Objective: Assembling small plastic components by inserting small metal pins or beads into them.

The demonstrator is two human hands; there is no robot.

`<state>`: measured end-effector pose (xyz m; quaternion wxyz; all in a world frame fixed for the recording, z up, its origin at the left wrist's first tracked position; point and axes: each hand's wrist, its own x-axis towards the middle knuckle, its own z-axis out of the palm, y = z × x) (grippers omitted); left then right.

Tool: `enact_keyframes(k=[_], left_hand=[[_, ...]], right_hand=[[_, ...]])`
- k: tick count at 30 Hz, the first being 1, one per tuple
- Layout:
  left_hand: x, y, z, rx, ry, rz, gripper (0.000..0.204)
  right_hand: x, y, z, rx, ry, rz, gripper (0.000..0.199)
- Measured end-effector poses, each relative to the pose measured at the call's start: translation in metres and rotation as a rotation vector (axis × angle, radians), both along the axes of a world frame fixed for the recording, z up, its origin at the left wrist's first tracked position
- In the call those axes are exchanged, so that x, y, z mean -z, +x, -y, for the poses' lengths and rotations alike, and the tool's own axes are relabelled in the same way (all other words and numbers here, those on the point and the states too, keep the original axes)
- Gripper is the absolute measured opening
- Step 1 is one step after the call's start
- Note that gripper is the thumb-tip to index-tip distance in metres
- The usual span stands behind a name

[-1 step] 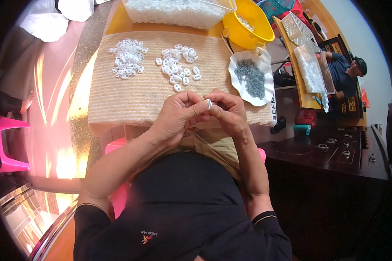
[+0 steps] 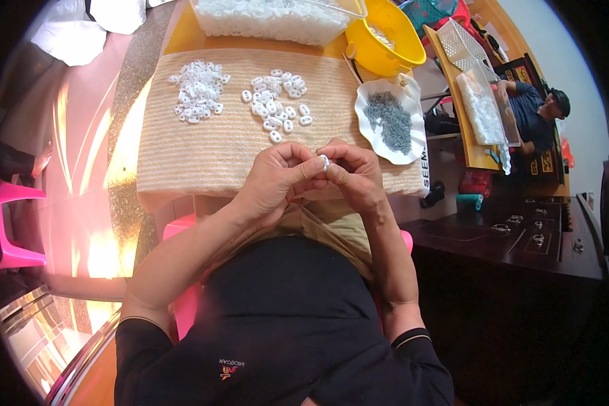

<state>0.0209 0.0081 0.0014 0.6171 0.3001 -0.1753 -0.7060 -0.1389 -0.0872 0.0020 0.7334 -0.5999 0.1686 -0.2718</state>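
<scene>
Over the near edge of the cloth-covered table, my left hand (image 2: 277,179) and my right hand (image 2: 357,174) meet fingertip to fingertip. Both pinch one small white plastic piece (image 2: 325,162) between thumbs and forefingers; most of it is covered by the fingers. Just beyond lies a loose group of white oval pieces with two holes each (image 2: 271,108). A denser heap of small white plastic parts (image 2: 198,91) sits farther left. To the right, a white wavy-rimmed dish (image 2: 414,101) holds a pile of small grey parts (image 2: 389,120).
At the table's far side stand a clear bin (image 2: 213,30) full of white pieces and a yellow basin (image 2: 369,57). Pink stools (image 2: 17,227) are at left. Off to the right, a person (image 2: 534,111) sits by another table with a clear bin (image 2: 484,111). A dark cabinet (image 2: 467,243) is nearer.
</scene>
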Motion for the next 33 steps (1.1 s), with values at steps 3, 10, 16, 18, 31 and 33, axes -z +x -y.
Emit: enact_keyframes(k=[3, 10, 16, 18, 31, 33], left_hand=[[0.0, -0.001, -0.002, 0.01, -0.004, 0.018, 0.011], [-0.001, -0.002, 0.002, 0.027, 0.031, 0.011, 0.012], [-0.003, -0.002, 0.002, 0.022, 0.048, 0.008, 0.013], [-0.002, -0.003, 0.002, 0.014, 0.064, 0.009, 0.014], [-0.001, -0.005, 0.002, 0.002, 0.149, 0.088, 0.013], [-0.003, -0.006, 0.001, -0.002, 0.151, 0.095, 0.012]], right_hand=[[0.001, -0.001, -0.002, -0.005, -0.022, 0.011, 0.019], [-0.004, -0.004, 0.001, -0.016, 0.053, -0.048, 0.021], [-0.009, -0.005, 0.006, -0.079, 0.202, -0.066, 0.016], [-0.011, -0.007, 0.008, -0.039, 0.12, -0.112, 0.016], [-0.073, -0.017, 0.101, 0.458, -0.321, -0.314, 0.025], [-0.087, -0.006, 0.119, 0.616, -0.322, -0.249, 0.028]])
